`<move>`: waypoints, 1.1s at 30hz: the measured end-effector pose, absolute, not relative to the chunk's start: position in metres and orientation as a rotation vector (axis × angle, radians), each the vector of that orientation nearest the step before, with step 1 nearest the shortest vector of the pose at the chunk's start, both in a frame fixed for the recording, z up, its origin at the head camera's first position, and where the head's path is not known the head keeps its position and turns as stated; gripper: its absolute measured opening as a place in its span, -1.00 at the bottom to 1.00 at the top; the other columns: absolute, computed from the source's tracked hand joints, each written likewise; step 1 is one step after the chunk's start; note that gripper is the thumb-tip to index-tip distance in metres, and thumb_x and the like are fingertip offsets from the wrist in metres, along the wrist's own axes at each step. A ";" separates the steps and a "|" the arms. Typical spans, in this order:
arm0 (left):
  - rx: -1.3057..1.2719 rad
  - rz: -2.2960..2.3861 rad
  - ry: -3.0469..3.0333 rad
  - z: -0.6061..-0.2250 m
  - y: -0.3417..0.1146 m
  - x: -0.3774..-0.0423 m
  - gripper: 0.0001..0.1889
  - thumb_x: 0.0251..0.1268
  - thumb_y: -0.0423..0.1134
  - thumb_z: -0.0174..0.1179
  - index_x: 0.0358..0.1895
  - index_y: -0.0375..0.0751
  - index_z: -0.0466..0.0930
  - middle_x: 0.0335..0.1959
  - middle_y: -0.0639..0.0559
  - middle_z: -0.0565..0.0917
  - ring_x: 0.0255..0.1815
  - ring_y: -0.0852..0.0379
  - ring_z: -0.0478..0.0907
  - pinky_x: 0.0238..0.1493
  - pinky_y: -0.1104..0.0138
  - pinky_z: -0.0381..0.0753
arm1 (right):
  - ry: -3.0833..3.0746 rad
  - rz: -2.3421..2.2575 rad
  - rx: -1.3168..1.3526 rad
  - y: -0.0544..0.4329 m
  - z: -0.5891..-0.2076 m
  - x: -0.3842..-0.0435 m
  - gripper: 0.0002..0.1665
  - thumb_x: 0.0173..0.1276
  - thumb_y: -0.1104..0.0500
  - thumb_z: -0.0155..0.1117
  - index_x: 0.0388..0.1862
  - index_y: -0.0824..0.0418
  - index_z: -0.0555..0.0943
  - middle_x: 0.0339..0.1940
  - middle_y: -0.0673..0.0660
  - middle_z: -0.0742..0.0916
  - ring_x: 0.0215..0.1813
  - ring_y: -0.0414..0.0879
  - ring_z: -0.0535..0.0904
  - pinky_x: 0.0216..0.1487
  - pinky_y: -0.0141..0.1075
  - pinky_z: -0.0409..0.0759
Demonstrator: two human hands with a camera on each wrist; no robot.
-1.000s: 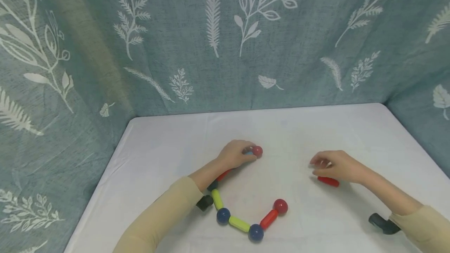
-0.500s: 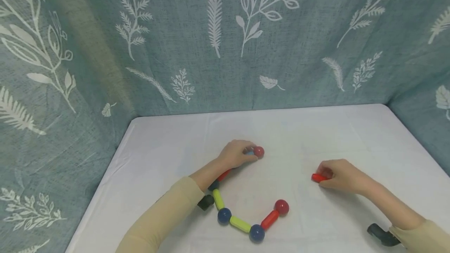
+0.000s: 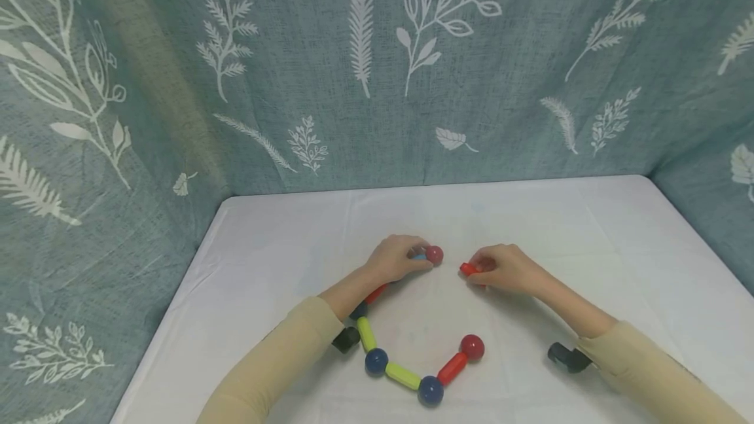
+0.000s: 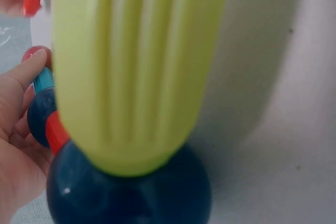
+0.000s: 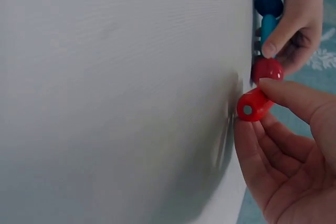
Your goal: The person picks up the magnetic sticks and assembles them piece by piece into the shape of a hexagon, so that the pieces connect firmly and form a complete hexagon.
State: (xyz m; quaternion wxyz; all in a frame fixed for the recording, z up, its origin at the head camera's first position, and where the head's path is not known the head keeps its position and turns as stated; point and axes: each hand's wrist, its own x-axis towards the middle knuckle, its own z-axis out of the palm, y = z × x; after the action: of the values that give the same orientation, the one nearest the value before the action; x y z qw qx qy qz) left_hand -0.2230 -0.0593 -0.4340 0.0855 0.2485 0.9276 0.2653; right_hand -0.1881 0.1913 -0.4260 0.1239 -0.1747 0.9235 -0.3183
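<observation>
My left hand (image 3: pixel 397 259) grips a light blue magnetic rod (image 5: pixel 268 27) whose end meets a red ball (image 3: pixel 434 254). Thumb and fingers of my right hand (image 3: pixel 508 269) pinch a loose red magnetic rod (image 5: pixel 254 104), short of that ball on its right. From the left hand a chain of rods and balls curves toward the front: a red rod (image 3: pixel 376 293), navy balls (image 3: pixel 376 362), yellow-green rods (image 3: pixel 403 376), another red rod (image 3: pixel 452 368) and a red end ball (image 3: pixel 472 347). The left forearm partly hides the chain's far side.
A white cloth covers the table (image 3: pixel 589 228), with a patterned teal curtain (image 3: pixel 330 70) behind and beside it. Black wrist cameras (image 3: pixel 569 357) jut from both sleeves. In the left wrist view, a yellow-green rod (image 4: pixel 136 66) fills much of the foreground.
My right hand has picked up the loose red rod from the right side of the table and carried it left, near the left hand. The left hand and chain stay in place.
</observation>
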 end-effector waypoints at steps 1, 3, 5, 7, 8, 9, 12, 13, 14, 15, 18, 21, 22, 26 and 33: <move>0.738 0.789 2.766 -0.434 -0.059 -0.223 -0.58 0.25 -0.05 0.33 0.13 -0.11 0.61 -0.02 -0.02 0.69 0.03 0.02 0.60 0.05 0.20 0.56 | 2.689 -0.935 -0.513 0.188 -0.426 -0.191 -0.70 0.23 0.12 0.44 -0.11 0.23 0.67 -0.31 0.01 0.71 -0.32 -0.13 0.55 -0.25 -0.26 0.61; 0.738 0.787 2.764 -0.434 -0.059 -0.223 -0.58 0.25 -0.05 0.32 0.14 -0.11 0.60 -0.02 -0.02 0.69 0.03 0.02 0.60 0.05 0.20 0.56 | 2.692 -0.936 -0.518 0.182 -0.426 -0.197 -0.71 0.23 0.11 0.43 -0.12 0.22 0.68 -0.32 0.00 0.71 -0.33 -0.15 0.56 -0.25 -0.27 0.60; 0.745 0.787 2.763 -0.434 -0.059 -0.223 -0.58 0.26 -0.05 0.32 0.14 -0.11 0.61 -0.02 -0.02 0.69 0.03 0.02 0.60 0.05 0.20 0.56 | 2.682 -0.943 -0.535 0.177 -0.426 -0.201 -0.71 0.24 0.10 0.42 -0.12 0.22 0.68 -0.32 0.00 0.72 -0.35 -0.15 0.57 -0.27 -0.27 0.60; 0.750 0.788 2.761 -0.434 -0.059 -0.224 -0.58 0.26 -0.05 0.32 0.13 -0.11 0.61 -0.02 -0.02 0.69 0.02 0.02 0.60 0.05 0.20 0.56 | 2.672 -0.947 -0.539 0.173 -0.426 -0.204 -0.71 0.25 0.10 0.42 -0.12 0.23 0.68 -0.32 0.00 0.72 -0.36 -0.16 0.57 -0.27 -0.28 0.60; 0.752 0.788 2.761 -0.435 -0.059 -0.224 -0.59 0.26 -0.05 0.32 0.13 -0.11 0.61 -0.03 -0.02 0.69 0.02 0.03 0.60 0.04 0.20 0.56 | 2.669 -0.946 -0.540 0.172 -0.426 -0.205 -0.71 0.25 0.10 0.42 -0.12 0.23 0.68 -0.33 0.00 0.72 -0.37 -0.17 0.57 -0.28 -0.28 0.59; 0.753 0.790 2.760 -0.435 -0.059 -0.224 -0.59 0.26 -0.05 0.32 0.12 -0.11 0.61 -0.03 -0.02 0.69 0.02 0.03 0.60 0.04 0.20 0.56 | 2.662 -0.947 -0.541 0.171 -0.426 -0.206 -0.71 0.25 0.11 0.42 -0.12 0.24 0.67 -0.34 0.01 0.71 -0.39 -0.17 0.57 -0.29 -0.29 0.59; 0.753 0.794 2.758 -0.436 -0.059 -0.225 -0.60 0.26 -0.05 0.32 0.12 -0.11 0.61 -0.05 -0.01 0.69 0.00 0.03 0.60 0.03 0.21 0.56 | 2.658 -0.942 -0.539 0.168 -0.426 -0.208 -0.72 0.25 0.12 0.42 -0.12 0.24 0.67 -0.36 0.01 0.70 -0.42 -0.17 0.57 -0.32 -0.30 0.58; 0.753 0.794 2.759 -0.436 -0.059 -0.225 -0.60 0.26 -0.06 0.32 0.12 -0.11 0.61 -0.05 -0.01 0.69 0.00 0.04 0.60 0.02 0.21 0.56 | 2.656 -0.944 -0.540 0.167 -0.426 -0.208 -0.72 0.25 0.13 0.42 -0.12 0.25 0.67 -0.36 0.01 0.70 -0.43 -0.18 0.57 -0.33 -0.30 0.58; 0.753 0.793 2.761 -0.436 -0.059 -0.225 -0.60 0.26 -0.06 0.32 0.12 -0.11 0.62 -0.05 -0.01 0.69 0.00 0.04 0.60 0.02 0.21 0.56 | 2.653 -0.946 -0.545 0.167 -0.426 -0.209 -0.72 0.24 0.14 0.42 -0.12 0.26 0.67 -0.37 0.01 0.70 -0.44 -0.17 0.57 -0.34 -0.30 0.57; 0.754 0.791 2.763 -0.436 -0.059 -0.225 -0.60 0.26 -0.06 0.32 0.12 -0.11 0.62 -0.06 -0.01 0.69 0.00 0.04 0.60 0.02 0.21 0.56 | 2.651 -0.947 -0.549 0.166 -0.426 -0.209 -0.72 0.24 0.14 0.42 -0.12 0.26 0.67 -0.38 0.01 0.70 -0.45 -0.17 0.56 -0.34 -0.30 0.57; 0.760 0.788 2.767 -0.435 -0.059 -0.225 -0.60 0.26 -0.06 0.32 0.12 -0.10 0.62 -0.05 -0.02 0.69 -0.01 0.03 0.60 0.02 0.20 0.56 | 2.640 -0.951 -0.549 0.164 -0.426 -0.209 -0.72 0.24 0.16 0.41 -0.13 0.28 0.67 -0.40 0.00 0.69 -0.47 -0.17 0.56 -0.37 -0.31 0.56; 0.762 0.788 2.763 -0.435 -0.059 -0.225 -0.60 0.25 -0.06 0.33 0.12 -0.10 0.61 -0.05 -0.01 0.69 -0.01 0.03 0.60 0.02 0.20 0.57 | 2.636 -0.950 -0.546 0.164 -0.425 -0.210 -0.73 0.24 0.16 0.41 -0.13 0.27 0.67 -0.42 -0.01 0.68 -0.48 -0.18 0.56 -0.38 -0.32 0.56; 0.762 0.787 2.758 -0.434 -0.059 -0.225 -0.59 0.25 -0.06 0.33 0.12 -0.11 0.61 -0.05 -0.02 0.69 0.00 0.03 0.60 0.02 0.20 0.56 | 2.636 -0.952 -0.552 0.164 -0.425 -0.210 -0.72 0.24 0.16 0.42 -0.12 0.27 0.66 -0.43 0.00 0.68 -0.47 -0.17 0.56 -0.38 -0.31 0.56; 0.772 0.680 2.775 -0.426 -0.055 -0.217 -0.46 0.25 -0.02 0.32 0.23 -0.18 0.51 0.12 -0.07 0.60 0.16 -0.01 0.51 0.12 0.16 0.52 | 2.676 -0.948 -0.635 0.163 -0.426 -0.212 -0.63 0.24 0.12 0.42 -0.04 0.27 0.63 -0.34 0.03 0.68 -0.35 -0.14 0.59 -0.29 -0.26 0.59; 0.935 0.415 2.760 -0.398 -0.033 -0.159 -0.42 0.17 0.16 0.33 0.13 -0.15 0.55 -0.01 0.04 0.60 -0.02 0.16 0.54 -0.09 0.37 0.57 | 2.704 -0.953 -0.787 0.156 -0.430 -0.219 -0.56 0.25 0.13 0.41 0.06 0.28 0.60 -0.25 0.08 0.68 -0.21 -0.07 0.60 -0.22 -0.23 0.59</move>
State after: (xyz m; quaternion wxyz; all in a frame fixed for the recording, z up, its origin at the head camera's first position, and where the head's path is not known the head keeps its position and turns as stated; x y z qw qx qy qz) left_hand -0.1594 -0.0331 -0.3984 0.0988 0.3161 0.9331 0.1404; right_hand -0.2189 0.1563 -0.4298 0.0842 -0.2637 0.9063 -0.3194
